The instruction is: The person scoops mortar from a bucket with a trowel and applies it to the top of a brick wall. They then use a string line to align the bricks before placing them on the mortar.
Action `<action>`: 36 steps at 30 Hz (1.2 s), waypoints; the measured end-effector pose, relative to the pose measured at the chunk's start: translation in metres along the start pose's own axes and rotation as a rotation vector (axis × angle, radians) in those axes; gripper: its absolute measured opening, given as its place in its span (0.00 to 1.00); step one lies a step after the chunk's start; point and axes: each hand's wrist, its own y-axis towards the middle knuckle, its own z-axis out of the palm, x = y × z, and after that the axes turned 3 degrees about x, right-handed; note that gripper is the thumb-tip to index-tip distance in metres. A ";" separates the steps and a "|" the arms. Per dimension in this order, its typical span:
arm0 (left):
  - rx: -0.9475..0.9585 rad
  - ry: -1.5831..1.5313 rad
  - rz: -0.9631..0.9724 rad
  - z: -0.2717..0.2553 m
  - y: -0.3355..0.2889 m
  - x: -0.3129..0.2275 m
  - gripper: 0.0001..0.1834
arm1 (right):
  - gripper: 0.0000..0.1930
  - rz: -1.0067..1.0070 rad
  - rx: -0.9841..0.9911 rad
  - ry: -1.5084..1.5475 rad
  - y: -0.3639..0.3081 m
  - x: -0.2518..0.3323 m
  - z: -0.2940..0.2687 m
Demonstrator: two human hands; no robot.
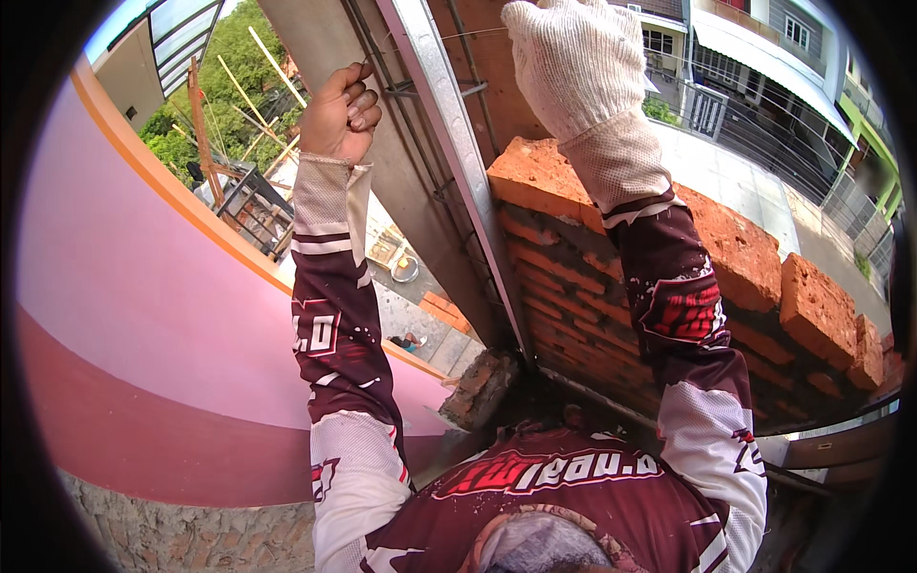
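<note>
My bare left hand (346,113) is raised and closed, its fingers pinched beside the steel rods (409,119) of an upright column. A thin wire (482,31) stretches from its fingertips across a long silvery metal bar (458,143) toward my right hand (578,72). That hand wears a white knitted glove and is closed in a fist at the top of the view, above the brick wall (564,277). Its fingertips are hidden, but the wire runs up to the glove. The metal bar leans alongside the rods, with a grey board (320,38) to their left.
Loose orange bricks (817,306) line the wall's top at right. A curved pink wall (143,258) rises at left. Wooden poles (201,134) stand beyond it. Far below, between wall and column, lie a round basin (405,268) and stacked bricks (444,310). A street (764,191) shows at right.
</note>
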 end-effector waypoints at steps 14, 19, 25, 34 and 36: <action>-0.046 0.077 0.049 0.009 0.009 -0.017 0.09 | 0.05 -0.047 -0.016 -0.006 0.026 0.003 0.009; -0.057 0.069 0.070 0.011 0.010 -0.017 0.12 | 0.05 -0.055 -0.002 0.010 0.027 0.003 0.010; -0.055 0.043 0.050 0.011 -0.010 -0.015 0.12 | 0.05 -0.060 0.011 0.083 0.021 0.006 0.003; 0.009 0.141 0.157 0.037 -0.059 0.001 0.19 | 0.09 -0.170 -0.387 0.389 -0.015 0.038 0.008; 0.028 0.153 0.182 0.043 -0.069 0.003 0.21 | 0.08 -0.094 -0.124 0.513 -0.036 0.051 0.005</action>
